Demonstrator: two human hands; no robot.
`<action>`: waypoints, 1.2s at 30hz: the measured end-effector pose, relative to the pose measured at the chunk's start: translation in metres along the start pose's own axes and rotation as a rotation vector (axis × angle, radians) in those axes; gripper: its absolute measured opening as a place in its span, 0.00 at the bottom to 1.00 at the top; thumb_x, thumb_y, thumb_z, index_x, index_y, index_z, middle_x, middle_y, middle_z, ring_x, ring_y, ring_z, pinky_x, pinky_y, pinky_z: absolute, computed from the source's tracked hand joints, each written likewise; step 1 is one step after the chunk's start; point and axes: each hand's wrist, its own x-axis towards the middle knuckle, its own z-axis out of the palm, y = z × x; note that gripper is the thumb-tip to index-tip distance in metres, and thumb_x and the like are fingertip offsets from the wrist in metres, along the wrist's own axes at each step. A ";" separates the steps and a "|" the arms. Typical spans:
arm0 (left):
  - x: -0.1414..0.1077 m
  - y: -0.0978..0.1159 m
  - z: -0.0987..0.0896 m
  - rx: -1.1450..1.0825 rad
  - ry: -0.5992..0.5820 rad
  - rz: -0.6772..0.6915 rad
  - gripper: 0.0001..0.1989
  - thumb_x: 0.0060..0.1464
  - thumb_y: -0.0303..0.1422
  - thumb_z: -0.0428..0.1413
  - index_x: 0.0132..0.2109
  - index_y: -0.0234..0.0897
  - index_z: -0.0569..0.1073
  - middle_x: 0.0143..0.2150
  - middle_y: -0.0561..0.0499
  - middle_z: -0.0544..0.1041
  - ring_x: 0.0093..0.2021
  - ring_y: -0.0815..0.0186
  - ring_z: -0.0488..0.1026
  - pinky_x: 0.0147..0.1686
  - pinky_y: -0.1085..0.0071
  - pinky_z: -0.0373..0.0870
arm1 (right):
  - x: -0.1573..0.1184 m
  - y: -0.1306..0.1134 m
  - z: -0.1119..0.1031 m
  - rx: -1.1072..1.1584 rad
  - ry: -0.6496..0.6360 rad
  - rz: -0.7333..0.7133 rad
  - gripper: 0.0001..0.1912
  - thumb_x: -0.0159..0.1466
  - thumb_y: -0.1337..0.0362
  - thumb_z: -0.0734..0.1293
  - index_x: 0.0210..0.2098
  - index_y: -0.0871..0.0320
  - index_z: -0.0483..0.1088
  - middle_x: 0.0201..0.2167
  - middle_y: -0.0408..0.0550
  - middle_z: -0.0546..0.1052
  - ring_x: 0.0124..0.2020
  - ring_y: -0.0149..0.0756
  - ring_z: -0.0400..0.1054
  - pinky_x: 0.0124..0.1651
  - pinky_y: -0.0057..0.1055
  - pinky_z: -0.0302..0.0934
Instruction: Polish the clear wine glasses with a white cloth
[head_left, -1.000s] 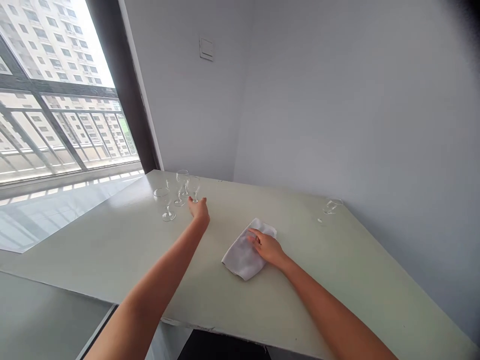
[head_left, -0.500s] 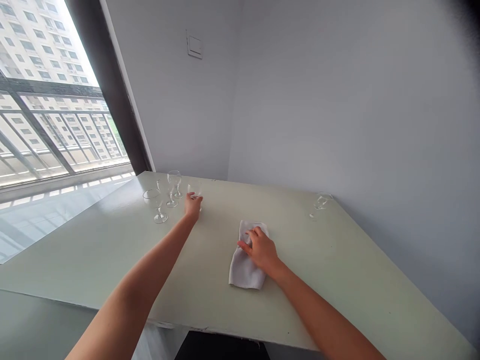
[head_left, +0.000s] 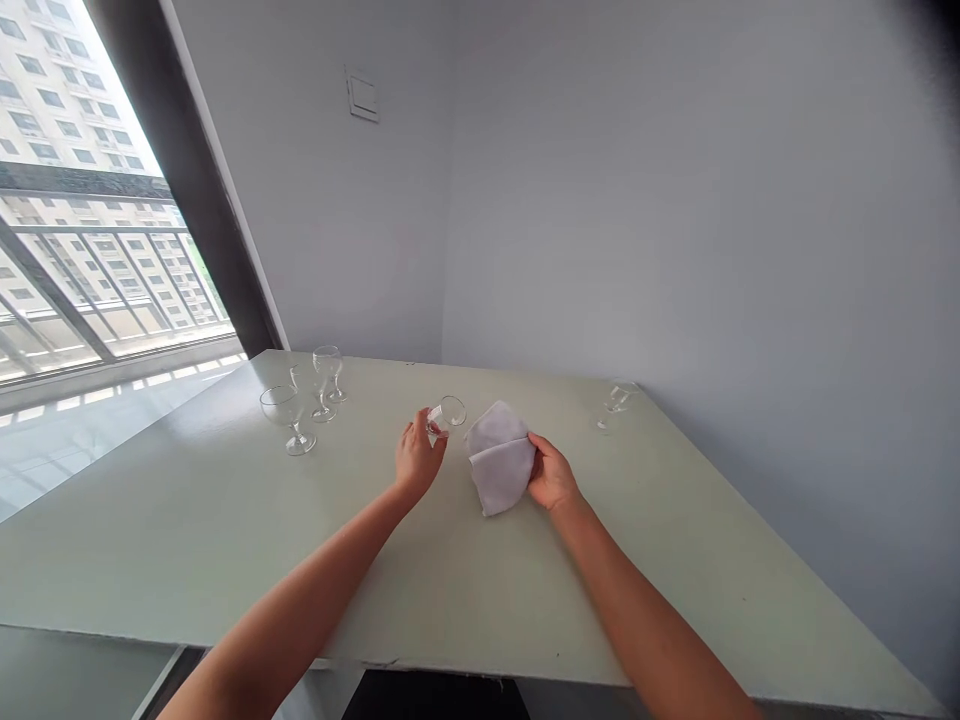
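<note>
My left hand is closed around a clear stemmed glass, which is tilted with its rim toward the right. My fingers hide part of this glass. In my right hand is a white cloth, lifted and folded over, gripped at its right side. The cloth hangs just right of the glass's rim, and I cannot tell whether they touch. Several more stemmed glasses stand at the left, the nearest being a wide-bowled glass.
Another clear glass is at the far right of the pale table, near the wall. A window with a railing lies beyond the table at the left. A light switch is on the wall.
My left hand has brought the glass from the left group toward the middle and tilted it. My right hand has picked the cloth up off the table. The view has shifted slightly.
</note>
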 end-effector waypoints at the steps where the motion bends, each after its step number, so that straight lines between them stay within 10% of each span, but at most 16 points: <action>1: -0.002 -0.001 0.001 0.021 0.016 0.020 0.19 0.51 0.32 0.50 0.52 0.41 0.58 0.37 0.50 0.72 0.43 0.59 0.66 0.41 0.65 0.62 | 0.000 -0.002 0.000 0.097 0.003 0.036 0.09 0.51 0.56 0.65 0.24 0.56 0.65 0.23 0.45 0.71 0.26 0.36 0.66 0.30 0.31 0.61; 9: -0.011 -0.001 -0.003 0.152 0.067 0.116 0.30 0.50 0.42 0.53 0.58 0.37 0.54 0.39 0.48 0.71 0.44 0.57 0.63 0.43 0.64 0.60 | -0.024 -0.022 0.010 0.130 -0.044 -0.178 0.11 0.56 0.56 0.62 0.31 0.56 0.68 0.30 0.46 0.72 0.34 0.38 0.66 0.34 0.31 0.61; 18: -0.019 0.005 -0.005 0.324 0.017 0.329 0.29 0.55 0.45 0.45 0.58 0.33 0.57 0.42 0.42 0.69 0.43 0.54 0.63 0.44 0.61 0.58 | -0.060 0.003 0.042 -0.634 -0.316 -0.476 0.22 0.63 0.54 0.56 0.55 0.50 0.62 0.44 0.48 0.70 0.46 0.38 0.62 0.46 0.32 0.57; 36: -0.021 0.003 -0.004 0.407 0.021 0.684 0.21 0.54 0.31 0.50 0.55 0.37 0.59 0.37 0.46 0.72 0.42 0.58 0.66 0.45 0.60 0.58 | -0.042 0.003 0.028 -0.468 -0.504 -0.187 0.18 0.58 0.57 0.63 0.46 0.54 0.70 0.42 0.49 0.75 0.41 0.39 0.67 0.43 0.36 0.60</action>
